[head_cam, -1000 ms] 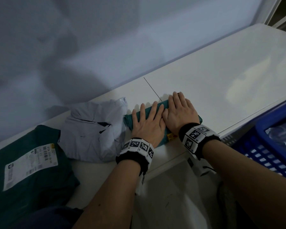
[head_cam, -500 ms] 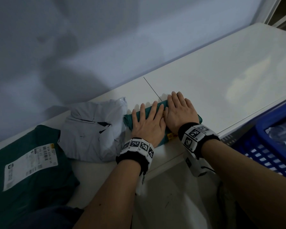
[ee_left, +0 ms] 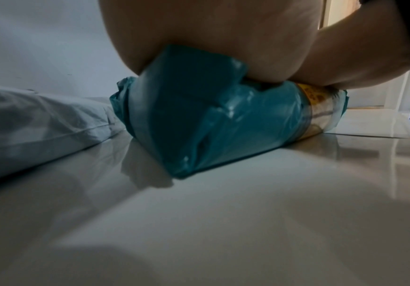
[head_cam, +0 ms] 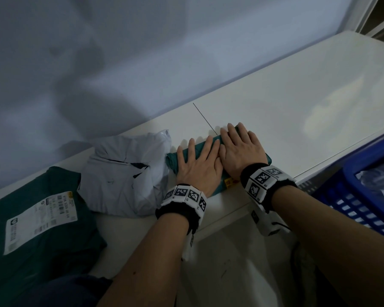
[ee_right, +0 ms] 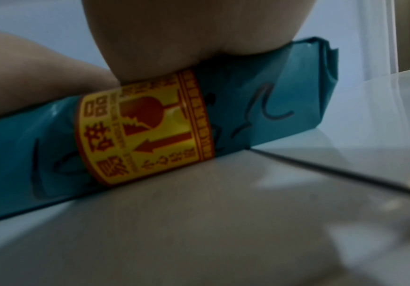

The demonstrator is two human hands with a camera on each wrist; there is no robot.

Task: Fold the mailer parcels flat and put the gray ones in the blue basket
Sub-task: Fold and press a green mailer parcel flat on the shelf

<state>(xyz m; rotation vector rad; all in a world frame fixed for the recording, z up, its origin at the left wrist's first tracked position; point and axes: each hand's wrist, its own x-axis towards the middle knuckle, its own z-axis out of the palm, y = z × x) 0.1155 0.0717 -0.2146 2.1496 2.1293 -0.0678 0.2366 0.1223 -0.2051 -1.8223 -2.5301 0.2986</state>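
The white desk [head_cam: 275,103] runs along the wall, with the blue basket [head_cam: 364,196] at its right end, partly cut off by the frame edge; something pale and crinkled lies inside, too little of it showing to name. At the far left lies a big green mailer [head_cam: 42,218] with a white label. Beside it sits the gray mailer [head_cam: 124,169], still puffy and crumpled, not yet in the basket. Just right of that, touching or nearly so, is the small folded green mailer [head_cam: 173,160] with a yellow sticker [ee_right: 145,125], under both palms.

The left hand [head_cam: 197,165] and right hand [head_cam: 242,149] lie side by side on it, fingers straight and spread, grasping nothing, simply pressing down. From the wrist views the bundle looks thick, with folds bulging at its left end.

To do this well, I'd say lean weight through the heels of the palms and sweep outward toward the ends so trapped air leaves and the crease sets; letting go early may let the slick plastic spring open.

The fingertips and the far edge of the bundle are hidden in the wrist views.
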